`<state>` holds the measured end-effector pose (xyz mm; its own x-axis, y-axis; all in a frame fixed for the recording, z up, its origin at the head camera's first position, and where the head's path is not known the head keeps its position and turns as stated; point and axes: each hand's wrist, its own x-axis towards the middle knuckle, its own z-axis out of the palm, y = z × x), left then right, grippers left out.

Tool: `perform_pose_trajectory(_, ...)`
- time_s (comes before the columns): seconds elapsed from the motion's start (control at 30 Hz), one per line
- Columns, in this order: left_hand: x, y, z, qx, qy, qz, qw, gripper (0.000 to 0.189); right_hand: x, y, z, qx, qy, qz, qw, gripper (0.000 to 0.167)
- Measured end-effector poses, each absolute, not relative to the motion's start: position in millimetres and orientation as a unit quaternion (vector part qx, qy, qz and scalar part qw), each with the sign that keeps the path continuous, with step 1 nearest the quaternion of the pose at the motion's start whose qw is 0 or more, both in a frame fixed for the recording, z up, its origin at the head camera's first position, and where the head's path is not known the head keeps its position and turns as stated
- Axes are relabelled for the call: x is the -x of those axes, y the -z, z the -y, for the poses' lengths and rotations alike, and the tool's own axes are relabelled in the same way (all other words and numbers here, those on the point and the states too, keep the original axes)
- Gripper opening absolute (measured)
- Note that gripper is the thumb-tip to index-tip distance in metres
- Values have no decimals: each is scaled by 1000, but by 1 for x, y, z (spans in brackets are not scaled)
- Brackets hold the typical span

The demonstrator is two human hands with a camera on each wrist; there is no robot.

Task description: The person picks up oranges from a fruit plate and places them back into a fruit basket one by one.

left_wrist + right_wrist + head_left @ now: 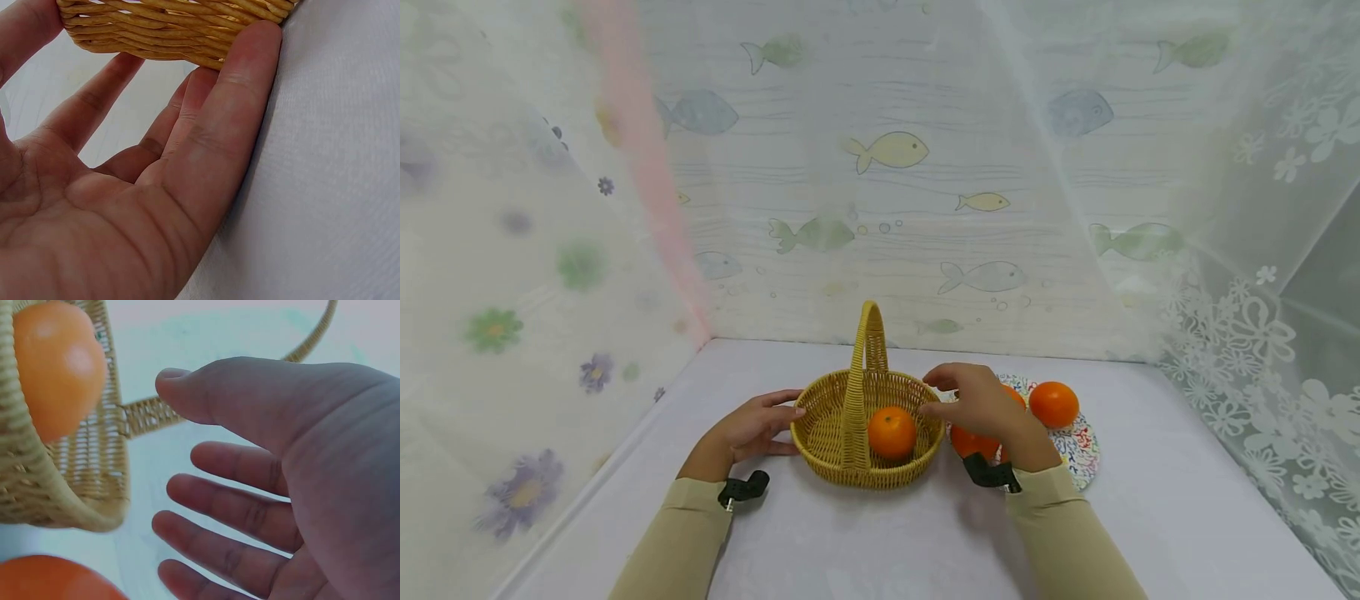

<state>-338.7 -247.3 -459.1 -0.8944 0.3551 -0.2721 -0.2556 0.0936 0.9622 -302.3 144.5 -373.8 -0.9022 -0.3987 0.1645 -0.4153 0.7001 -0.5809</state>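
A yellow wicker basket (pixel 825 472) with a tall arched handle stands on the white table, one orange (pixel 892 432) lying in its right half. My left hand (pixel 756 427) touches the basket's left end, the thumb at the rim and the other fingers spread along the woven side (pixel 156 31). My right hand (pixel 983 407) hovers between the basket's right rim and a plate, its fingers loosely bent and holding nothing. In the right wrist view this hand (pixel 250 487) is apart from the basket (pixel 119 512) and the orange (pixel 59 369) inside it.
Right of the basket, a white plate with a colourful pattern (pixel 1086 454) carries several oranges, one orange (pixel 1054 405) at its far right side and others partly hidden by my right hand. Fish-printed sheeting (pixel 895 208) hangs behind the table; flowered curtains flank both sides.
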Motion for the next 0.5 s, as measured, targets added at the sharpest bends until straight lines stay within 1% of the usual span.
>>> perform_pose_trajectory(0.2,339,459,247,-32,-676,-701,225,67,304,371,-155,-190,-323,927,14,46)
perform_pose_trajectory(0.5,340,461,247,-28,-678,-699,225,66,311,371,-184,-152,-324,933,39,47)
